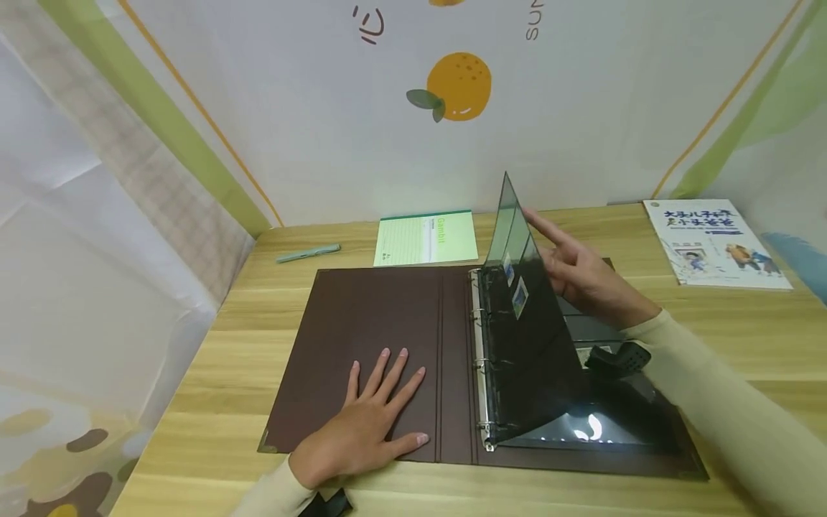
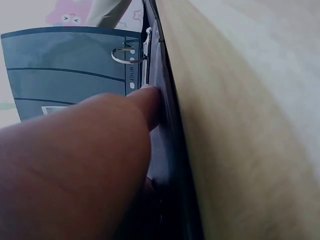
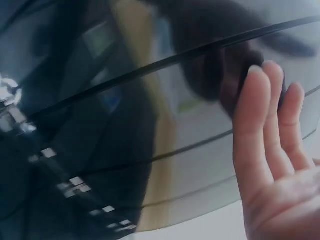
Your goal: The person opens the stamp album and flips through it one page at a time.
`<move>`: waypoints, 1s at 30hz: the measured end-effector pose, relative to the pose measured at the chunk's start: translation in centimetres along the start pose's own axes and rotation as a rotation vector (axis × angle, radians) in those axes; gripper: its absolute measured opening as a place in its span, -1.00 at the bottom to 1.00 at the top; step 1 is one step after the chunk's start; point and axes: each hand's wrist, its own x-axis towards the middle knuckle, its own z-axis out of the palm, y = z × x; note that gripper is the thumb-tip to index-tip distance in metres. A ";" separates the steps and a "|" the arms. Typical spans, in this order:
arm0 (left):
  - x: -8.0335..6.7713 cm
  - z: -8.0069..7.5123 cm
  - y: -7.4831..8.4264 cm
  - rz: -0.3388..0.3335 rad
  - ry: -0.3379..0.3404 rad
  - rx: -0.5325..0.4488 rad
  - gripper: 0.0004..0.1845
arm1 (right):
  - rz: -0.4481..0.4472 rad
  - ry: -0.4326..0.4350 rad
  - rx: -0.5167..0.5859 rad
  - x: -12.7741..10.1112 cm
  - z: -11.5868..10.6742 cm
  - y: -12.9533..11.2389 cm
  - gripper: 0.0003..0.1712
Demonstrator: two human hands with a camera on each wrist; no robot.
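A dark brown ring binder (image 1: 362, 323) lies open on the wooden table (image 1: 213, 373). My left hand (image 1: 371, 424) lies flat on its left inside cover, fingers spread; in the left wrist view the left hand (image 2: 75, 165) presses the cover beside the metal rings (image 2: 127, 55). A dark translucent pocket page (image 1: 526, 323) with two small stamps in it stands nearly upright on the rings (image 1: 479, 359). My right hand (image 1: 575, 266) touches the page's right face with straight fingers (image 3: 260, 125). The page (image 3: 125, 125) fills the right wrist view.
A green notepad (image 1: 426, 238) lies behind the binder, with a pale green pen (image 1: 309, 253) to its left. An illustrated book (image 1: 713, 243) lies at the far right. A printed backdrop with an orange (image 1: 460, 86) stands along the table's back edge.
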 end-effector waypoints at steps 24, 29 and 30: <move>1.0 -7.9 5.3 0.077 0.256 -0.465 -0.37 | 0.028 -0.115 -0.261 0.1 1.5 3.5 0.23; 0.6 -10.6 8.5 0.165 0.225 -0.935 -0.35 | 0.001 -0.103 -0.346 0.6 1.9 3.7 0.24; 0.6 -11.0 9.0 0.174 0.225 -0.972 -0.34 | -0.005 -0.101 -0.356 0.6 2.0 3.7 0.23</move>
